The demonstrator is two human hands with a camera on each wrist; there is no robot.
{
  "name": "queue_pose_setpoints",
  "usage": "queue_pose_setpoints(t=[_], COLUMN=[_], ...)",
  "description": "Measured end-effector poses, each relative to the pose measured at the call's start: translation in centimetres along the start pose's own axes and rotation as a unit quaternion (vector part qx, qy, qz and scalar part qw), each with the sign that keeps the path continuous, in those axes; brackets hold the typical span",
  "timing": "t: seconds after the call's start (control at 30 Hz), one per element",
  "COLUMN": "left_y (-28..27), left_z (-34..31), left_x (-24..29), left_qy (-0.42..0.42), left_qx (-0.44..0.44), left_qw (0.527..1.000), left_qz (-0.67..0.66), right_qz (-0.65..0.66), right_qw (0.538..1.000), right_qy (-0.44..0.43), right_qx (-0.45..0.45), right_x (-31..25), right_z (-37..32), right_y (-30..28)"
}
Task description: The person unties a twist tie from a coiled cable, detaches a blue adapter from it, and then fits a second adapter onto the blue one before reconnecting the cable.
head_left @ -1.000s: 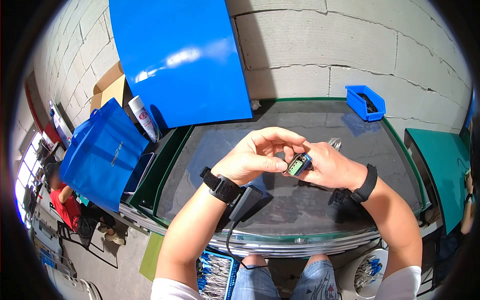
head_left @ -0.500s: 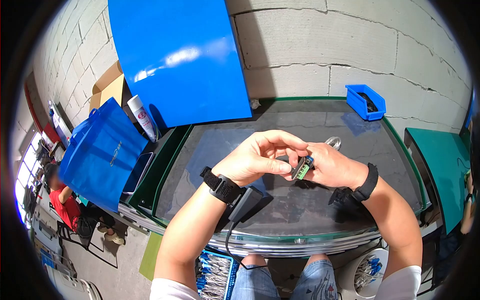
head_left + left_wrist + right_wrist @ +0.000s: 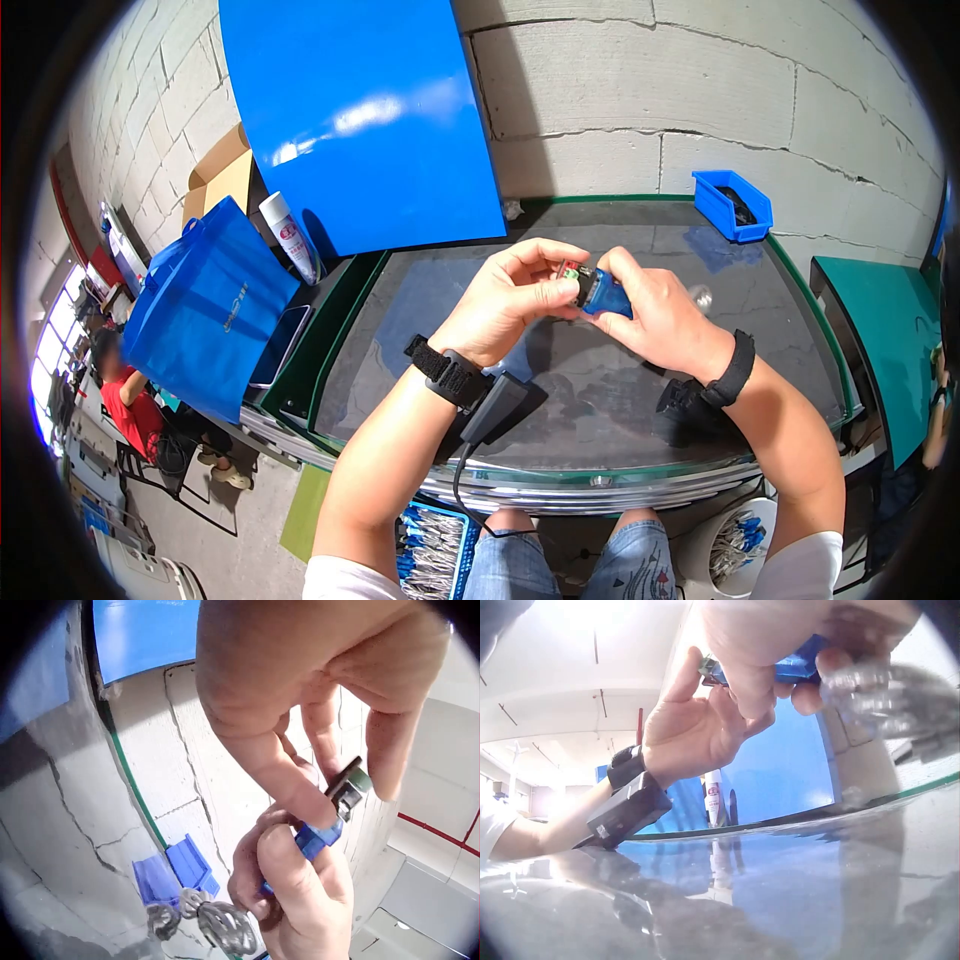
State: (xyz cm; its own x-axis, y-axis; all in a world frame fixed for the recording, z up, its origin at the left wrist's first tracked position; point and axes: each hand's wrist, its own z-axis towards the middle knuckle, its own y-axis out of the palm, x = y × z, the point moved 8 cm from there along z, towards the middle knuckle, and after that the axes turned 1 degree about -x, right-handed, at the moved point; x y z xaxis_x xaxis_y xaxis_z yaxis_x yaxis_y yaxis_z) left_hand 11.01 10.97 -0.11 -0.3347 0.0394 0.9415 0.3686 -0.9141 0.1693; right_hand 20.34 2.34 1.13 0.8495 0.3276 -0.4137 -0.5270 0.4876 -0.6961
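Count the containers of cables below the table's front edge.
2: a blue basket left of the person's legs, and a white bucket right of them. Others may be hidden under the table.

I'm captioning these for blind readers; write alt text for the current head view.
A person's left hand pinches the green-and-black end of a small blue connector that the right hand grips, above a dark tabletop. Behind, from left to right, are a blue bag, a white spray can, a large blue panel and a small blue bin.
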Motion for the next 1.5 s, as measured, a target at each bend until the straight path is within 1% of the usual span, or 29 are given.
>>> queue_pose_setpoints(t=[0.07,0.13,0.17,0.23,0.37,0.43,0.47,0.53,0.67,0.73,0.9,1.0,1.13,1.2,1.27,1.3,1.33,1.37,1.4,1.47,1.5], left_y=[-0.4,-0.7,-0.8,-0.7,-0.2,-0.2,0.0,0.2,-0.1,-0.9,-1.4,-1.6,-1.4,-1.6,-4.6,-6.7,-8.2,-7.8,-7.1,-3.2,-2.3], left_z=[0.2,0.3,0.3,0.3,0.3,0.2,0.2,0.1,0.2,0.4,0.5,0.4,0.3,0.3,0.0,-0.2,-0.3,0.3,0.8,0.7,0.8], left_x=[-0.1,-0.2,-0.2,-0.3,-0.2,-0.4,-0.3,-0.8,-0.9,-1.0,-1.5,-1.6,-2.0,-2.0,-1.0,-0.1,0.4,0.0,-0.2,-0.4,-0.7], left_qy=[0.002,-0.005,-0.005,-0.001,0.017,0.002,0.002,-0.047,-0.037,-0.029,-0.03,-0.038,-0.061,-0.067,-0.025,-0.01,0.011,0.019,0.027,-0.013,-0.023], left_qx=[0.014,0.039,0.039,0.021,-0.008,-0.006,-0.006,0.006,0.007,0.033,0.059,0.077,0.082,0.088,0.204,0.246,0.26,0.199,0.136,0.101,0.038], left_qw=[1.0,0.999,0.999,1.0,1.0,1.0,1.0,0.999,0.998,0.999,0.997,0.995,0.995,0.994,0.977,0.968,0.966,0.979,0.987,0.992,0.995], left_qz=[-0.012,-0.023,-0.023,-0.008,0.022,0.018,0.018,0.026,0.046,0.022,0.035,0.045,0.015,0.008,0.049,0.04,0.002,-0.042,-0.086,-0.081,-0.086], right_qz=[0.02,-0.014,-0.014,-0.05,-0.072,-0.114,-0.114,-0.147,-0.146,-0.138,-0.155,-0.158,-0.14,-0.153,-0.166,-0.176,-0.185,-0.152,-0.152,-0.052,-0.051], right_qw=[1.0,0.998,0.998,0.997,0.996,0.992,0.992,0.987,0.988,0.989,0.987,0.987,0.99,0.988,0.986,0.984,0.982,0.988,0.988,0.997,0.997], right_qy=[-0.007,-0.023,-0.023,-0.037,-0.031,-0.034,-0.034,-0.04,-0.046,-0.041,-0.023,-0.009,0.011,0.01,0.009,0.026,0.041,0.036,0.034,0.041,0.042], right_qx=[0.015,0.048,0.049,0.049,0.047,0.047,0.047,0.05,0.035,0.033,0.027,0.016,-0.009,-0.003,0.003,-0.008,-0.019,0.001,0.003,0.033,0.033], right_x=[-0.3,-0.8,-0.7,-0.8,-0.4,-0.4,-0.5,-0.9,-1.7,-1.7,-1.4,-1.3,-0.8,-1.0,-0.8,0.0,0.7,1.0,0.9,0.8,0.6], right_z=[0.1,0.1,0.1,0.0,-0.1,-0.1,-0.2,-0.3,-0.2,-0.2,-0.2,-0.3,-0.2,-0.3,-0.4,-0.5,-0.6,-0.3,-0.1,0.0,0.1], right_y=[-0.3,-0.9,-0.9,-0.9,-1.0,-1.0,-1.0,-1.0,-0.9,-0.8,-0.4,-0.2,0.1,0.0,-0.3,-0.6,-0.8,-1.2,-1.3,-1.9,-1.8])
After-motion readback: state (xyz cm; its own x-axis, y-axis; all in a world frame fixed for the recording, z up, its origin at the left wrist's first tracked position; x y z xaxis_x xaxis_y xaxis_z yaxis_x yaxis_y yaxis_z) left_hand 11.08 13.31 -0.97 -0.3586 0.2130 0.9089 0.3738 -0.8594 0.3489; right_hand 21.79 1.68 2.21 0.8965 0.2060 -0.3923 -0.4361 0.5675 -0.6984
